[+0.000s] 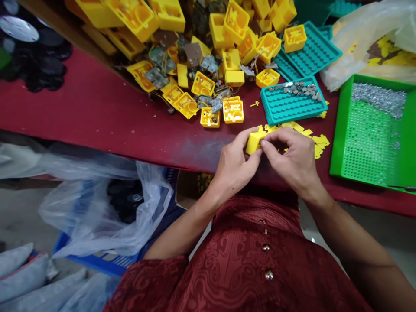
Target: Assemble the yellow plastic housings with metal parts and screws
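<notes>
Between my two hands, over the table's front edge, is a small yellow plastic box [254, 142]. My left hand [236, 161] grips it from the left, thumb below and fingers behind. The thumb and forefinger of my right hand [294, 159] are pinched together against the box's right side; whatever lies between those fingertips is hidden. Flat yellow plastic pieces [320, 145] lie scattered just behind and beside my right hand. A teal ridged tray [286, 108] with small round silver parts [302, 89] along its back stands beyond my hands.
Open yellow housings [233, 110] with wires and grey mechanisms are heaped at the back. At right stands a green perforated tray [338, 130] of small metal parts. A plastic bag [344, 56] holds yellow pieces. Black discs [48, 65] lie far left. Below is a plastic-lined blue crate [97, 262].
</notes>
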### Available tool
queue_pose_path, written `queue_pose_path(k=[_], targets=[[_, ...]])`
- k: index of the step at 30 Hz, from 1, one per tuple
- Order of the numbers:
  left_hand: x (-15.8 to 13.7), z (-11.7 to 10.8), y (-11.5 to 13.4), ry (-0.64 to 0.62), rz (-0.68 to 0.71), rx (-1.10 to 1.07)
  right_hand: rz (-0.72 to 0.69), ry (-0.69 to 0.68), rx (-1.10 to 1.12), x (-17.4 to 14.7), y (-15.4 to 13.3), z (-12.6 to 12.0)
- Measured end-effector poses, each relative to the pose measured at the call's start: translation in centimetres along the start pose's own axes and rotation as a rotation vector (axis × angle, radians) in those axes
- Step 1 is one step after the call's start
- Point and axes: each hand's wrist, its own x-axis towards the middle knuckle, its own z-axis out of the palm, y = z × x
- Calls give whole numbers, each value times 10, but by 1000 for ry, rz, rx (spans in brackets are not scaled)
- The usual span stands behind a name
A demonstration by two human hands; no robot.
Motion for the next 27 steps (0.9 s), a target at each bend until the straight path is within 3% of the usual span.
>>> queue_pose_path(k=[4, 9, 19, 27], targets=[[7, 0, 0, -72, -100, -151, 2, 19, -37, -2, 4, -7], [14, 1, 2, -119, -234, -334, 164, 2, 244, -4, 12, -25], [11, 0, 9, -100, -204, -343, 331, -64, 646, -3, 5, -25], [9, -4, 9, -102, -189, -322, 291, -63, 418, -1, 10, -24]])
